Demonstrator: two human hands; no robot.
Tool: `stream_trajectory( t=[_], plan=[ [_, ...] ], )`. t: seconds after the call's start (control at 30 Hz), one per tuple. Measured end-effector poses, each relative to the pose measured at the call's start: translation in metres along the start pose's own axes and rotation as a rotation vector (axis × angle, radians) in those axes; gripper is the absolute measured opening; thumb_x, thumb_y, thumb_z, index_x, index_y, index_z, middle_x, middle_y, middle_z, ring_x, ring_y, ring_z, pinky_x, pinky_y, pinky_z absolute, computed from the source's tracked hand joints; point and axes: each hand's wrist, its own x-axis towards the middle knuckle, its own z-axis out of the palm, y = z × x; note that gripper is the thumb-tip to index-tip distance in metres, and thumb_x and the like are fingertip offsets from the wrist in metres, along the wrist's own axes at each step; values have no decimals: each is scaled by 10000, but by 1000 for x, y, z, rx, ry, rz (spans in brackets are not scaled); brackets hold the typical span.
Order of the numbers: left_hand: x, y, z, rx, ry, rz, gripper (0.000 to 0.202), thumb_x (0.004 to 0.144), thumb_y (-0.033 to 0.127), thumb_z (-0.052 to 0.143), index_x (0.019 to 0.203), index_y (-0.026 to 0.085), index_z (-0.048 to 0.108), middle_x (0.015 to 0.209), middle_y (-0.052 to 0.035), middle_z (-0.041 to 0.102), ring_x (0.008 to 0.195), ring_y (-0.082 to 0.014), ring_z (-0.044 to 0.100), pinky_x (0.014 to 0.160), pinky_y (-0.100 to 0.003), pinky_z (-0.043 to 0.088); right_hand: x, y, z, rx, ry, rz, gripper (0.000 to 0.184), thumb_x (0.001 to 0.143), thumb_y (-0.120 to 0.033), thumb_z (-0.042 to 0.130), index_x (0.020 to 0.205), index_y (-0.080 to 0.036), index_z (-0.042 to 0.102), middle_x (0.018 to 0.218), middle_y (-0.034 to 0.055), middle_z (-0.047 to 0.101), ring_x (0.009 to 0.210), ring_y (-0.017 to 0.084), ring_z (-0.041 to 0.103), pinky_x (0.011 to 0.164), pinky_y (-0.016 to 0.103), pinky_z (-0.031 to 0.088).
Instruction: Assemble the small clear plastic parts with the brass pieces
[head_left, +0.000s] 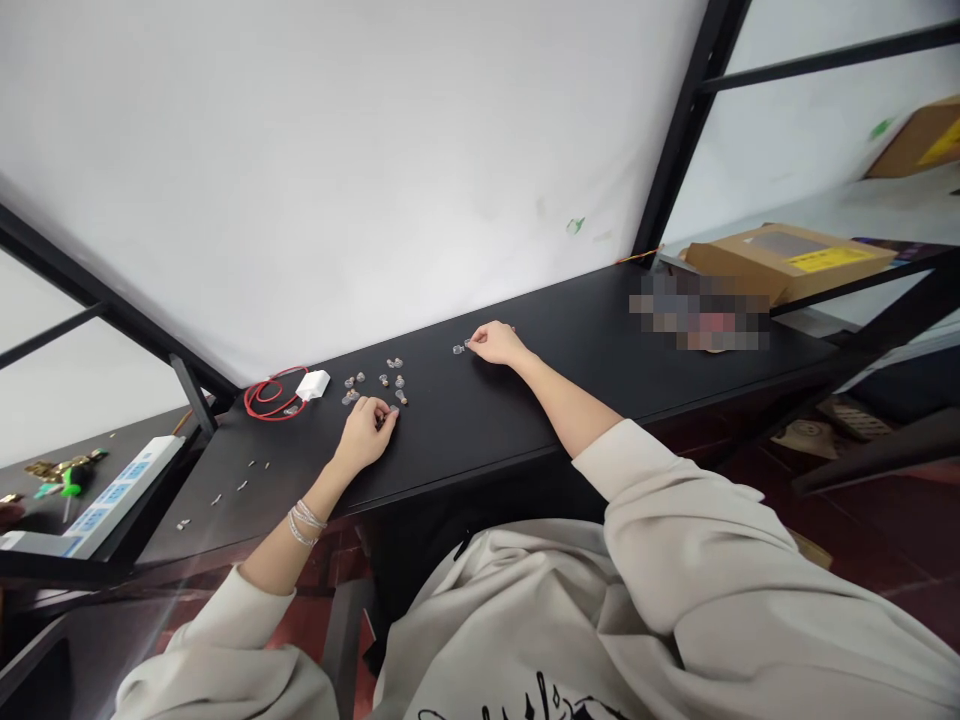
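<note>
My left hand (365, 433) rests on the black desktop (457, 440), its fingertips pinched on a small transparent part (391, 411). Several similar transparent parts with coppery centres (373, 382) lie just beyond it in a loose scatter. Farther right, my right hand (499, 343) lies on the desktop with its fingertips on another transparent part (459, 348). That part sticks out past the fingers. The parts are too small to identify exactly.
A coiled red cable (274, 393) and a white plug adapter (313, 385) lie left of the scattered parts. Small metal pieces (217, 498) lie nearer the desk's left end. A cardboard box (787, 262) and a pixelated patch (697, 310) are at right; black metal frame bars (690, 120) rise behind.
</note>
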Motion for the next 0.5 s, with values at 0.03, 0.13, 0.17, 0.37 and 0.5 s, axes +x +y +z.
stream_trajectory(
  t=[0.03, 0.13, 0.17, 0.37, 0.5],
  plan=[
    [-3, 5, 1, -19, -4, 23, 125, 905, 306, 632, 841, 202, 605, 796, -23, 548, 666, -165, 529, 687, -324, 497, -1, -2, 0, 1, -1, -4, 104, 866, -264, 720, 881, -193, 794, 918, 68, 788, 965, 212, 726, 1031, 344, 478],
    [-10, 27, 10, -73, -42, 114, 103, 931, 292, 615, 886, 200, 615, 813, -19, 555, 673, -152, 523, 685, -304, 488, -4, -7, -1, 3, 0, -14, 97, 855, -247, 728, 895, -193, 798, 949, 71, 790, 963, 211, 725, 975, 314, 506],
    [-10, 36, 16, -89, -55, 140, 98, 938, 286, 611, 895, 198, 609, 804, -14, 547, 675, -149, 522, 687, -299, 486, -5, -9, -2, 3, 2, -17, 98, 855, -245, 728, 896, -192, 799, 952, 73, 790, 957, 210, 726, 950, 302, 515],
    [43, 82, 66, -165, -136, 247, 81, 921, 208, 636, 866, 185, 582, 826, -18, 540, 709, -145, 543, 727, -302, 503, -8, -12, -2, 2, 35, -66, 115, 871, -242, 706, 903, -182, 799, 924, 77, 792, 911, 198, 731, 878, 267, 527],
    [96, 87, 87, -159, -168, 211, 119, 864, 170, 690, 800, 177, 590, 764, -14, 539, 705, -156, 560, 753, -328, 519, -10, -14, -3, 6, 22, -95, 124, 864, -204, 686, 907, -178, 799, 937, 75, 796, 901, 198, 733, 846, 254, 528]
  ],
)
